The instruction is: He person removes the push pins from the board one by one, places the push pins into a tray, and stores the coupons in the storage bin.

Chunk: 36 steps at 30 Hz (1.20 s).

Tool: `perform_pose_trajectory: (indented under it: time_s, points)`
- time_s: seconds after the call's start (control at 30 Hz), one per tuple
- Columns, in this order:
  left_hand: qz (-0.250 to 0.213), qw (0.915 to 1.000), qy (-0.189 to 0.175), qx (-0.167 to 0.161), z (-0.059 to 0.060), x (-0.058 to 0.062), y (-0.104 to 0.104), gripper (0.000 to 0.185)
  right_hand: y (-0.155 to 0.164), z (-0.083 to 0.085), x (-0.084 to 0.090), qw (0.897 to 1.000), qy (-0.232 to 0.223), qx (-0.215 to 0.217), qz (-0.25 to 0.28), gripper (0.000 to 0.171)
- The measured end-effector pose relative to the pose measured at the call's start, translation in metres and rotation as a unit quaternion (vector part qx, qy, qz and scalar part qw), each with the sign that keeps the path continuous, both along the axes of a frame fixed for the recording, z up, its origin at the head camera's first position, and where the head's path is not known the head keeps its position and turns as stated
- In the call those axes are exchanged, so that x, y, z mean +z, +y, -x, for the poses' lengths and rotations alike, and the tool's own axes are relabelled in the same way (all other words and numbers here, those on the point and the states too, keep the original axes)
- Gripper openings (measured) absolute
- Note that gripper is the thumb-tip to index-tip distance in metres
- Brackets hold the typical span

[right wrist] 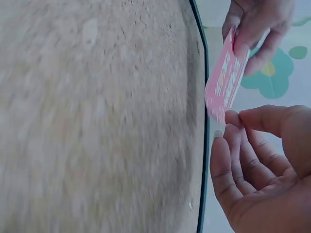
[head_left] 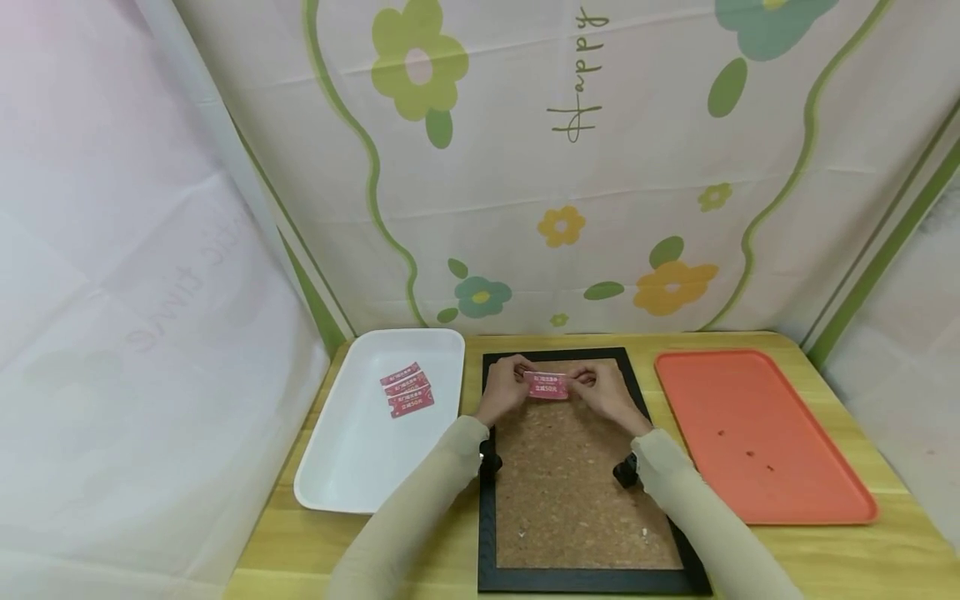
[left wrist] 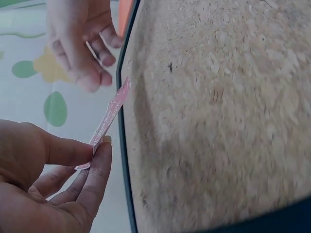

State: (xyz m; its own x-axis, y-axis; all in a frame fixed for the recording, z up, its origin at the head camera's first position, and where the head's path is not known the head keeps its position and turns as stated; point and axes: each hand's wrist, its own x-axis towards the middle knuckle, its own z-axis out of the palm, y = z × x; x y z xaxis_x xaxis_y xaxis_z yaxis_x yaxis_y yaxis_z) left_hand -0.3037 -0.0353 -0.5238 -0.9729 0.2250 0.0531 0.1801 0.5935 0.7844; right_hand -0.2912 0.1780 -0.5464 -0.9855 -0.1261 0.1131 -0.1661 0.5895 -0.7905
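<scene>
Pink ticket lies longways from 9 to 3 o'clock above the cork board. Left hand and right hand each pinch one short end.

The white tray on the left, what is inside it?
Three pink tickets, overlapping, lie in the white tray. Their covered parts cannot be seen.
</scene>
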Motion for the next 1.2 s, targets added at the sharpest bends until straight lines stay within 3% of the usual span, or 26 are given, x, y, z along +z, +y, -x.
perform_pose_trajectory:
  time_s: [0.13,0.3,0.63,0.83,1.03,1.2]
  points:
    - [-0.008,0.9999,0.008,0.0,-0.003,0.007,-0.008,0.025,0.014,-0.007,0.005,0.999,0.024,-0.016,-0.015,0.017]
    - [-0.027,0.9994,0.022,0.008,-0.005,0.013,-0.019,0.02,0.029,-0.013,0.006,0.999,0.023,-0.03,-0.007,0.019]
    - [-0.016,0.998,0.06,0.016,-0.011,0.025,-0.051,0.017,0.06,-0.024,0.012,0.998,0.022,-0.055,-0.018,0.016]
    - [-0.027,0.9972,0.066,0.022,-0.015,0.034,-0.073,0.016,0.077,-0.033,0.016,0.998,0.017,-0.059,-0.006,0.019]
    - [-0.056,0.9948,0.08,0.028,-0.018,0.038,-0.093,0.016,0.093,-0.041,0.018,0.997,0.027,-0.07,-0.036,0.02]
    - [-0.05,0.9949,0.074,0.047,-0.022,0.042,-0.108,0.015,0.105,-0.05,0.018,0.995,0.031,-0.081,-0.046,0.019]
